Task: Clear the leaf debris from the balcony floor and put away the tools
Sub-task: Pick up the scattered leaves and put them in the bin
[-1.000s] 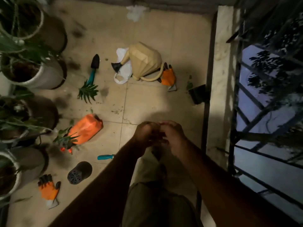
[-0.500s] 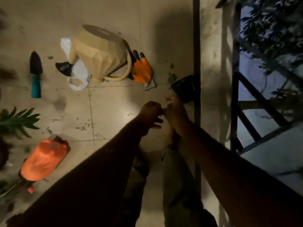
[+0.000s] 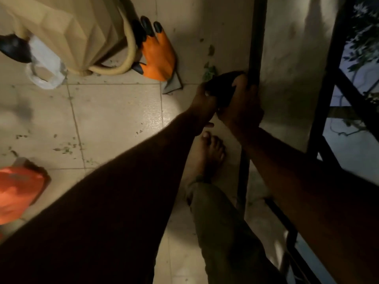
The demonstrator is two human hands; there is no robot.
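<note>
A small black pot (image 3: 222, 84) stands on the floor against the dark threshold strip (image 3: 256, 37). My left hand (image 3: 205, 101) grips its left side and my right hand (image 3: 243, 101) grips its right side, fingers curled over the rim. A green leaf sprig (image 3: 209, 71) lies just behind the pot. Small leaf crumbs (image 3: 64, 149) are scattered over the beige tiles. An orange glove with black fingertips (image 3: 156, 55) lies by the tan watering can (image 3: 71, 27).
A white plastic bag (image 3: 44, 64) lies under the can's black spout (image 3: 14, 50). An orange bag (image 3: 18, 191) sits at the left edge. My bare foot (image 3: 210, 154) stands below my hands. A black railing (image 3: 336, 78) closes off the right side.
I have bent down and forward. Both hands, held together in the air before, have reached the black pot by the threshold and taken hold of it.
</note>
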